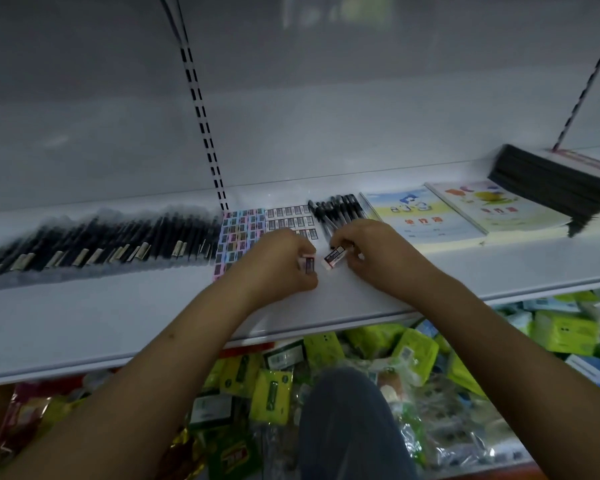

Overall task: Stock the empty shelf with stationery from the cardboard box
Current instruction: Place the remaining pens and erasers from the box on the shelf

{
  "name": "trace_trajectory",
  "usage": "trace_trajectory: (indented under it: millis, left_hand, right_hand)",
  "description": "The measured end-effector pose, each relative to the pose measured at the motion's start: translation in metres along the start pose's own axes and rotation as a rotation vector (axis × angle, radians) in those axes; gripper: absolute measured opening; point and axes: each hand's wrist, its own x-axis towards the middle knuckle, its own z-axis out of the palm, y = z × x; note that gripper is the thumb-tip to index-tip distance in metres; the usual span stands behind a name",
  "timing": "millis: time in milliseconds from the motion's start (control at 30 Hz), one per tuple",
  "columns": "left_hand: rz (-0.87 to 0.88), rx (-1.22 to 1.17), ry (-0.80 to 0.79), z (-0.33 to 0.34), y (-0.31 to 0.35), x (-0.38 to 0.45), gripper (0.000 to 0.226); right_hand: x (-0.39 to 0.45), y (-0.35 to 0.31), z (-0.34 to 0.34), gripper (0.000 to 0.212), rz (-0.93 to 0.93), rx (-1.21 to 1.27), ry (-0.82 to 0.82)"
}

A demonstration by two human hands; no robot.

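Both my hands are over the middle of the white shelf (125,317). My left hand (280,263) grips a small eraser (308,265) with a dark sleeve, held upright near the shelf surface. My right hand (364,249) pinches a second white eraser (334,257) at its far end, tilted, its near end on the shelf. Just behind my hands lie rows of white erasers (288,216) and coloured erasers (238,233). The cardboard box is not in view.
A long row of black pens (94,242) fills the shelf's left. A bundle of black pens (338,207) lies right of the erasers, then two picture workbooks (426,216), (492,206) and a dark notebook stack (551,181). Green packets (413,351) fill the lower level. A knee (347,420) shows below.
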Motion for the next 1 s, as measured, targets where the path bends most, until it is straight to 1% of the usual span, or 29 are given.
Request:
trace_trajectory:
  millis: [67, 133, 300, 400, 467, 533, 633, 733, 833, 933, 1000]
  left_hand:
    - [-0.017, -0.015, 0.036, -0.007, -0.007, 0.003, 0.020]
    - [-0.014, -0.018, 0.052, -0.009, -0.010, 0.006, 0.018]
    - [0.012, 0.010, 0.051, -0.001, -0.014, 0.014, 0.029]
    - [0.028, 0.018, 0.087, 0.008, -0.018, 0.020, 0.041]
    - [0.054, 0.024, 0.106, 0.014, -0.017, 0.024, 0.044]
    - [0.075, 0.080, 0.125, 0.018, -0.018, 0.028, 0.041]
    - [0.073, 0.176, 0.125, 0.018, -0.026, 0.030, 0.033]
    - [0.072, 0.137, 0.114, 0.014, -0.036, 0.027, 0.031]
    - [0.089, 0.117, 0.097, 0.011, -0.041, 0.024, 0.031]
    - [0.096, 0.116, 0.124, 0.012, -0.041, 0.025, 0.028]
    - [0.088, 0.098, 0.143, 0.014, -0.042, 0.027, 0.025]
  right_hand:
    - [0.007, 0.001, -0.003, 0.033, -0.029, -0.006, -0.043]
    - [0.013, -0.001, -0.004, 0.034, -0.050, -0.005, -0.072]
    - [0.015, -0.002, -0.005, 0.027, -0.041, -0.034, -0.093]
    - [0.012, 0.000, -0.008, 0.021, 0.033, -0.072, -0.046]
    - [0.010, 0.001, -0.007, 0.018, 0.080, -0.060, 0.011]
    - [0.008, -0.002, -0.004, 0.017, 0.088, -0.018, 0.058]
    - [0.007, -0.009, 0.005, 0.014, 0.060, 0.001, 0.022]
    - [0.011, -0.013, 0.012, 0.015, 0.035, -0.024, -0.033]
    - [0.016, -0.015, 0.014, 0.013, 0.015, -0.018, -0.044]
    - [0.021, -0.017, 0.016, 0.016, 0.020, -0.028, -0.059]
    - [0.023, -0.018, 0.018, 0.016, 0.021, -0.042, -0.034]
